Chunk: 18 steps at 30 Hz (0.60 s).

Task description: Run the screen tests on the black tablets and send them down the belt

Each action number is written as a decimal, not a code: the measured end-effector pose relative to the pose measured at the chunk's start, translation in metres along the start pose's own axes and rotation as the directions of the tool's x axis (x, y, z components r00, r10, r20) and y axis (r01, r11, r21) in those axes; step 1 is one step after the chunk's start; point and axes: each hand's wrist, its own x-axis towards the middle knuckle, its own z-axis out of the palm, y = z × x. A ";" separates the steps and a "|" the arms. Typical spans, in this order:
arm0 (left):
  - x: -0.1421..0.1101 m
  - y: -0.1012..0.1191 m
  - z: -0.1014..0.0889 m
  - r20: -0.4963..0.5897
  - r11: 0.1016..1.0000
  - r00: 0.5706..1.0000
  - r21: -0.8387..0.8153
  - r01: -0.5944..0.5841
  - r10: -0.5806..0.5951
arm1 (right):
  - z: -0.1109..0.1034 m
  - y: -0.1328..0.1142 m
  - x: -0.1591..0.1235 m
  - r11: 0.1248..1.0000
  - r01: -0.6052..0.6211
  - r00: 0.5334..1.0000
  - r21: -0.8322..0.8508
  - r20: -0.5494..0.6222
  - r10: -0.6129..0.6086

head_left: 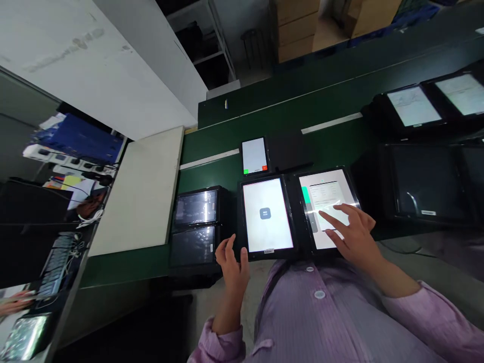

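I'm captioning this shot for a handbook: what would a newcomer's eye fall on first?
Probably the bright white tablet with a gray icon, at the near edge of the green table, with the left hand beside its lower left corner. Just right of it, the right hand is spread over a second lit tablet. Beyond the white tablet, a smaller lit tablet shows green and red patches in its bottom corners.

The green-and-white-screened tablet [324, 199] is black-rimmed, the table [212, 136] dark green, the shirt [306, 322] finely striped purple.
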 end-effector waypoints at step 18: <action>0.042 -0.003 0.010 0.287 0.873 0.892 -0.245 0.421 -0.350 | -0.005 0.027 -0.009 0.984 -0.176 0.978 -0.015 -0.118 0.173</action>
